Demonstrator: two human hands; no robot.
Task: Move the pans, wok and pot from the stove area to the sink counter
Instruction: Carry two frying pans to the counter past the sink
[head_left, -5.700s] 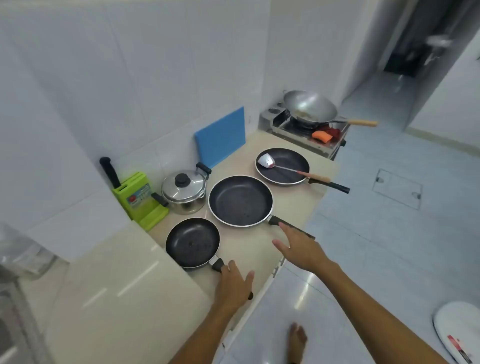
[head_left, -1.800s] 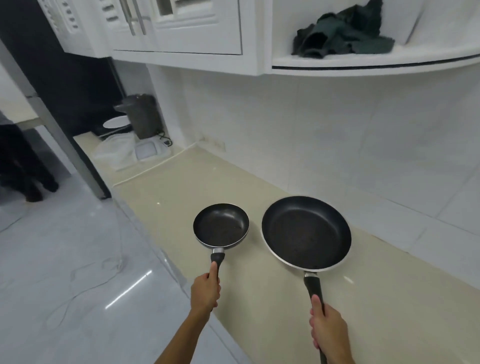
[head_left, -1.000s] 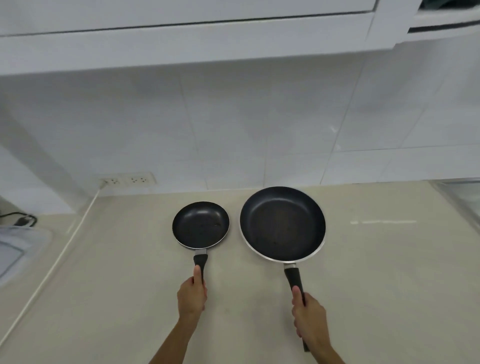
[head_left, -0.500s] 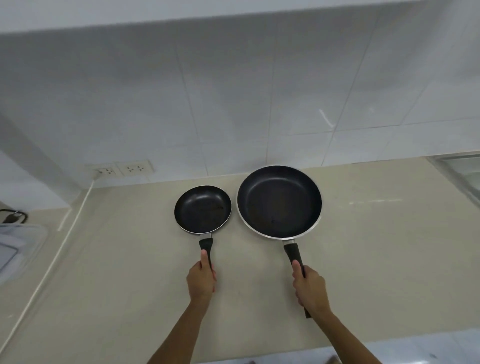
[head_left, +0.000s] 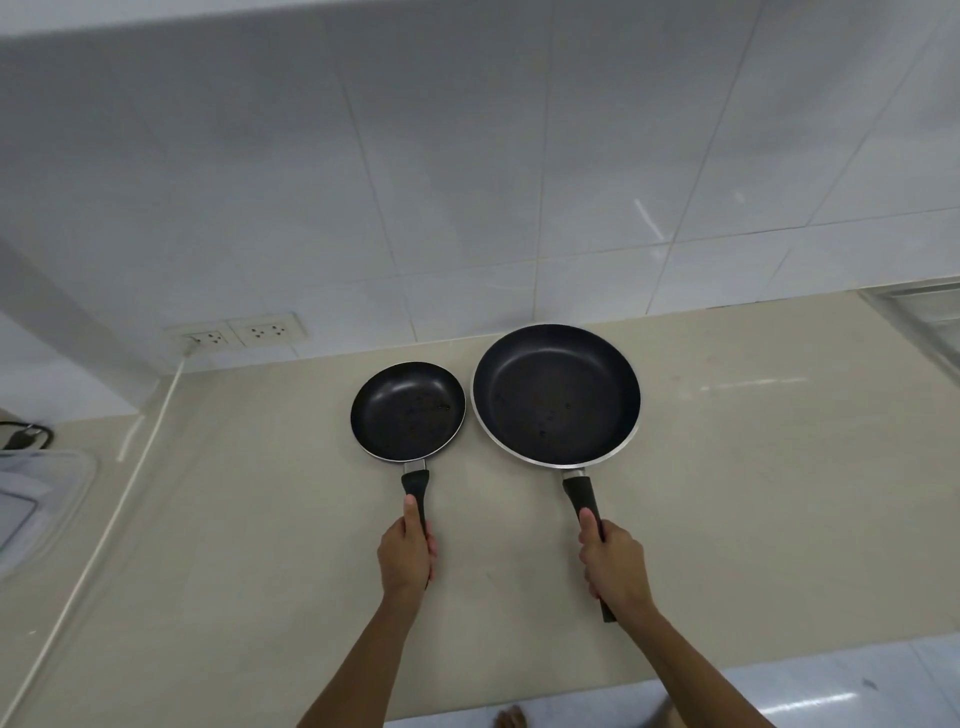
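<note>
Black non-stick coating lines both pans, which sit side by side on the beige bench (head_left: 753, 493) close to the tiled wall, their rims almost touching. The small pan (head_left: 408, 410) is on the left and the large pan (head_left: 555, 395), with a silver rim, on the right; both handles point back toward the person. The left hand (head_left: 408, 558) is wrapped around the small pan's black handle, thumb laid along its top, forearm reaching up from the bottom of the view. The right hand (head_left: 615, 564) is curled tight on the large pan's handle in the same way, thumb forward, with the handle's end sticking out behind the palm. Whether the pans rest fully on the bench or are held just above it cannot be told.

Nothing crowds the pans. A double wall socket (head_left: 244, 332) sits low on the white tiles (head_left: 467, 182) to the left, with a white cable (head_left: 104, 525) running down from it along the bench. A clear plastic lid or container (head_left: 36, 499) shows at the far left edge. A metal edge (head_left: 924, 322) appears at far right, and glossy floor tiles (head_left: 831, 691) lie below the bench front.
</note>
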